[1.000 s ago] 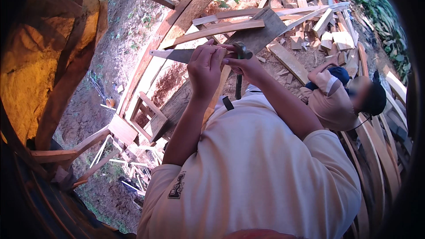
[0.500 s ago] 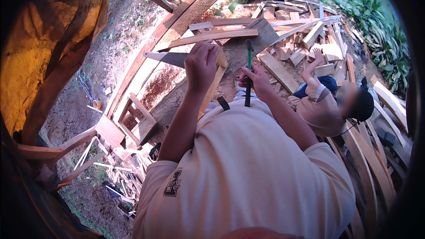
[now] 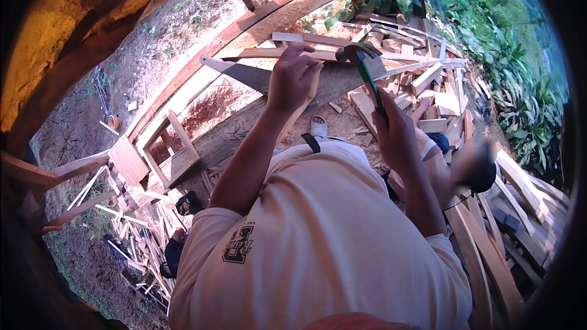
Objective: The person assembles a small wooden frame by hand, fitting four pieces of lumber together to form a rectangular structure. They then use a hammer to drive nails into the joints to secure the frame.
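One thin pale wooden strip (image 3: 304, 101) stands in the left hand (image 3: 292, 77), fingers curled tight around it, above the sawdust-covered workbench (image 3: 244, 107). The right hand (image 3: 396, 134) grips a green-handled claw hammer (image 3: 365, 70), raised high. No blow lands yet; the hammering looks still to do.

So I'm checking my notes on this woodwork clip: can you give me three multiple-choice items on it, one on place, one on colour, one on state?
1. Where is the hammer?
A. right hand
B. on the ground
C. left hand

2. What colour is the hammer's handle?
A. red
B. green
C. yellow

3. How is the hammer held?
A. raised, head up
B. lying flat
C. head down

Answers: 1 A, the right hand grips its handle. 2 B, the handle shows green above the fist. 3 A, the head stands above the hand, near the wooden strip in the left hand.
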The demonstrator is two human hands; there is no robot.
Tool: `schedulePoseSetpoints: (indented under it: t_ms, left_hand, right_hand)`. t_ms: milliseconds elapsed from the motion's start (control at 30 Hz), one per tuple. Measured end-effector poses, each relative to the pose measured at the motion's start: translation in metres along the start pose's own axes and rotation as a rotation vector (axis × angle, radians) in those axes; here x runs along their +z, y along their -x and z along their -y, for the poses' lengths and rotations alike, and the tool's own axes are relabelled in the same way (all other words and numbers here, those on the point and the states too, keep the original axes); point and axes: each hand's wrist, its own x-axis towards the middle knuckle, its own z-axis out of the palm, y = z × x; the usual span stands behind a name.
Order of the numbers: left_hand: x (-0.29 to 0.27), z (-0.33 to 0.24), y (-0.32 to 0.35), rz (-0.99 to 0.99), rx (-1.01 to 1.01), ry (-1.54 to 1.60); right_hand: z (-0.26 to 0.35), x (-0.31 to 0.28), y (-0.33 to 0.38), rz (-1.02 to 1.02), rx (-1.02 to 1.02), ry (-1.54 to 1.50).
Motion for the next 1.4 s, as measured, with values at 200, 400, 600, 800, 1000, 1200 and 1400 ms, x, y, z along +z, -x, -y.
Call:
schedulePoseSetpoints:
  t_ms: [200,400,600,800,1000,1200,1400]
  left_hand:
    - [0.000,0.000,0.003,0.039,-0.132,0.101]
    - [0.009,0.002,0.007,0.050,-0.160,0.020]
    - [0.007,0.004,0.008,-0.013,-0.121,0.029]
    - [0.015,0.008,0.008,-0.050,-0.077,0.048]
    - [-0.006,-0.004,0.000,0.167,-0.268,-0.082]
    - [-0.001,0.007,0.005,-0.013,-0.164,0.012]
    - [-0.003,-0.002,0.003,0.062,-0.210,-0.035]
  right_hand:
    - [0.042,0.005,0.000,-0.043,-0.040,0.015]
    - [0.043,0.010,-0.011,0.081,0.022,0.170]
    - [0.055,0.011,-0.008,-0.050,-0.074,0.171]
    - [0.058,0.009,-0.008,0.002,-0.026,0.212]
    - [0.051,0.011,-0.004,0.090,0.008,0.257]
    - [0.063,0.006,-0.006,-0.079,-0.141,0.189]
    - [0.051,0.016,-0.011,0.085,0.051,0.265]
